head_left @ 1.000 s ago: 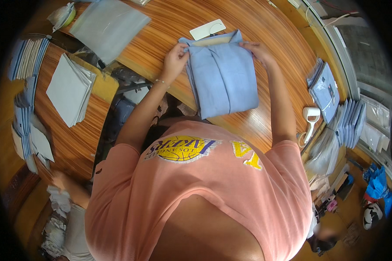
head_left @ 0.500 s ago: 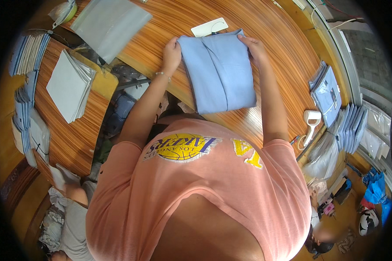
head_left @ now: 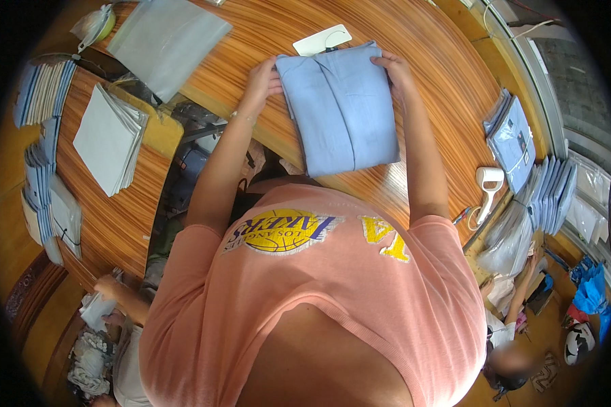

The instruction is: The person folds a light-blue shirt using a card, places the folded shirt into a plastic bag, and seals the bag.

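Head camera shows a folded blue cloth (head_left: 343, 115) lying on the wood tabletop (head_left: 448, 108), close to its near edge. The right hand (head_left: 398, 73) is at the top right corner, with the thumb on top — it looks like it is pinching the cloth. The left hand (head_left: 258, 83) is at the top left corner with its fingers bent by the edge, but I cannot tell if it grips. A white card (head_left: 319, 41) lies just past the top edge. Off to the left are a see-through bag (head_left: 166, 46) and a pile of white sheets (head_left: 107, 139). Over on the right are a white tool (head_left: 487, 182) and wrapped blue packs (head_left: 512, 146). My guess is that the step in hand is making the fold neat. The next move calls for soft, even hands — one hard tug could make it crooked.
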{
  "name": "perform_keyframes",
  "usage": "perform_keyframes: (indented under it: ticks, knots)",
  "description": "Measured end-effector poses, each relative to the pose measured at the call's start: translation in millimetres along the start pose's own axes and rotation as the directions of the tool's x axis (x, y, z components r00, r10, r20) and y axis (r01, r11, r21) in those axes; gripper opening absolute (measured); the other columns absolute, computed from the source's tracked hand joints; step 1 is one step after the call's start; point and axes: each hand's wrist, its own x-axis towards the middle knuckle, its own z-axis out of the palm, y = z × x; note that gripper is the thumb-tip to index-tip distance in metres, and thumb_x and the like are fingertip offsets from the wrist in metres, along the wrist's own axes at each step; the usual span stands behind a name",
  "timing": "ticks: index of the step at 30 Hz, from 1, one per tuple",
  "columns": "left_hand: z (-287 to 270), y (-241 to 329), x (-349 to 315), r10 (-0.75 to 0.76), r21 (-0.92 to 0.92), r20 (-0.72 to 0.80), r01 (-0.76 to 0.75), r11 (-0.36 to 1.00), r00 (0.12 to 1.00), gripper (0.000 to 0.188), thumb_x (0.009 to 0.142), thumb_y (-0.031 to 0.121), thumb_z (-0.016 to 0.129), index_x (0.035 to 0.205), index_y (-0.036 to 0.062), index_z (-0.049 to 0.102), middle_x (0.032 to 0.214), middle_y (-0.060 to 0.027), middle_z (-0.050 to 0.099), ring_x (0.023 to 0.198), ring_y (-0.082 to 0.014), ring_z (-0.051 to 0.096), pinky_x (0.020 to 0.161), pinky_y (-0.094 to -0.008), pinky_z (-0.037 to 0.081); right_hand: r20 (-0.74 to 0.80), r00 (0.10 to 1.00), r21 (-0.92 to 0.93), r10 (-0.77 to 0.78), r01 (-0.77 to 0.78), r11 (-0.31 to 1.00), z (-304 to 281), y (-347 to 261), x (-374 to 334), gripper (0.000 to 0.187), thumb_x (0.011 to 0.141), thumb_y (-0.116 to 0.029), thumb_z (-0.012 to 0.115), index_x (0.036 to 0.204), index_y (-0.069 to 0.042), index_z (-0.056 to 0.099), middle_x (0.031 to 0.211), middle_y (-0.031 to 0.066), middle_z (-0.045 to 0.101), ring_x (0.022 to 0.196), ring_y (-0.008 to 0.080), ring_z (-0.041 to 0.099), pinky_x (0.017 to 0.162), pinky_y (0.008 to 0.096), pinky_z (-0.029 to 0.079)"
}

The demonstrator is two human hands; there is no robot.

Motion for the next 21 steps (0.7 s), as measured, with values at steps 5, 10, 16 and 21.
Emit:
perform_keyframes:
  ticks: [5,10,16,21]
  knots:
    - [0,-19,-3,0.137,0.11,0.013,-0.138,0.984,0.99,0.035,0.086,0.028,0.061,0.102,-0.0029,0.058,0.091,-0.0089,0.062,0.074,-0.0137,0.062,0.062,-0.0255,0.051,-0.053,0.997,-0.118,-0.048,0.041,0.992,4,2,3,0.022,0.083,-0.008,0.059,0.103,0.002,0.063,0.09,0.0122,0.065,0.075,0.0175,0.063,0.068,0.027,0.051]
    - [-5,-19,-3,0.036,0.098,-0.061,-0.03,0.995,0.997,0.029,0.084,0.024,0.064,0.093,-0.003,0.058,0.087,-0.0098,0.062,0.065,-0.0126,0.059,0.059,-0.0249,0.051,-0.055,0.998,-0.117,-0.03,0.023,0.993,7,4,6,0.02,0.085,-0.008,0.058,0.102,0.001,0.063,0.09,0.0094,0.066,0.073,0.0143,0.062,0.067,0.0241,0.051]
    - [8,-33,-57,0.22,0.316,-0.013,-0.204,0.927,0.976,0.025,0.077,0.016,0.072,0.083,-0.0022,0.055,0.072,-0.0087,0.061,0.065,-0.0128,0.058,0.059,-0.0235,0.049,-0.072,0.995,-0.12,-0.063,0.055,0.991,6,6,4,0.021,0.085,-0.008,0.059,0.103,0.002,0.063,0.089,0.0084,0.065,0.071,0.013,0.061,0.064,0.0242,0.05]
    - [3,-40,-49,0.293,0.379,0.079,-0.301,0.875,0.953,0.022,0.077,0.006,0.069,0.087,-0.0005,0.051,0.071,-0.0053,0.06,0.063,-0.0093,0.055,0.057,-0.0203,0.044,-0.137,0.944,-0.363,-0.299,0.233,0.902,-9,3,-3,0.024,0.079,-0.013,0.067,0.096,0.003,0.064,0.078,0.0072,0.064,0.065,0.0137,0.058,0.059,0.0269,0.048]
